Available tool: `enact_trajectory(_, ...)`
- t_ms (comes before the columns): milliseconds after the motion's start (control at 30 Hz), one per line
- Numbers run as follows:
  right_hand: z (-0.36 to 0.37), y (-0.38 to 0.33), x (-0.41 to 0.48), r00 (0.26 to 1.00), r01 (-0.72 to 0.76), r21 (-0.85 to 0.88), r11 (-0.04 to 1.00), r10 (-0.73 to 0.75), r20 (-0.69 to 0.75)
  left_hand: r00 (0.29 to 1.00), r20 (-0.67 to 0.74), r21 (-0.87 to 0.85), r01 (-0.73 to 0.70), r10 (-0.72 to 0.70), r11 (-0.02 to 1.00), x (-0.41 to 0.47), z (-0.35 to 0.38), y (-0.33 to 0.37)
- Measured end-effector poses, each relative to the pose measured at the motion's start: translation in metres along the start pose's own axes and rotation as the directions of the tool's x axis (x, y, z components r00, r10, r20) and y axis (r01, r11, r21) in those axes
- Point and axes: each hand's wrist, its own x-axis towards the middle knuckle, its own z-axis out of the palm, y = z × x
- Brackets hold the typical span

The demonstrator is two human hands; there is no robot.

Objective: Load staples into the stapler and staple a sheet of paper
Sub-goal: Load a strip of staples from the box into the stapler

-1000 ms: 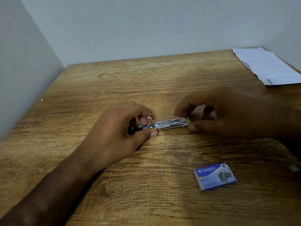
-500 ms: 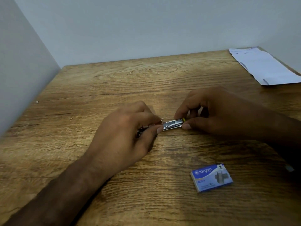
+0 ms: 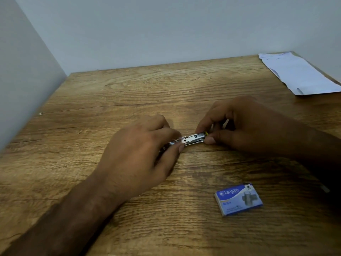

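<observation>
Stapler (image 3: 193, 138), one small silver metal tool, lies mid-bench on the brown wood-grain bench (image 3: 147, 93), pinched at its left end by the left hand (image 3: 140, 154) and at its yellow-tipped right end by the right hand (image 3: 245, 126). One blue cardboard staple box (image 3: 239, 199) lies nearer, and one white paper sheet (image 3: 299, 74) sits at the far right corner; the left hand hides much of the stapler.

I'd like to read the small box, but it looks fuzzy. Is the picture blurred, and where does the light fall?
Head view: soft all over; on the staple box only the large brand word reads. The left hand is slightly smeared. Dim, even light, soft shadows under both hands, a glint on the stapler. The wide lens splays the table edges.
</observation>
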Motion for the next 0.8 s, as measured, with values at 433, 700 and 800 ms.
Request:
enact_trajectory(433,-0.005,0.005,0.002,0.997,-0.049,-0.217,0.975,0.034,-0.076,0.990,0.050,-0.251,0.138,-0.129,0.958,-0.015,-0.021,-0.048)
enact_trajectory(700,0.012,-0.007,0.000,0.992,0.011,-0.221,0.975,-0.039,-0.123,0.961,-0.068,-0.571,0.182,-0.268,0.800,-0.014,-0.009,-0.041)
enact_trajectory(800,0.014,-0.008,0.001,0.984,0.041,-0.145,0.989,-0.064,-0.163,0.949,-0.117,-0.608,0.165,-0.293,0.777,-0.010,-0.003,-0.040)
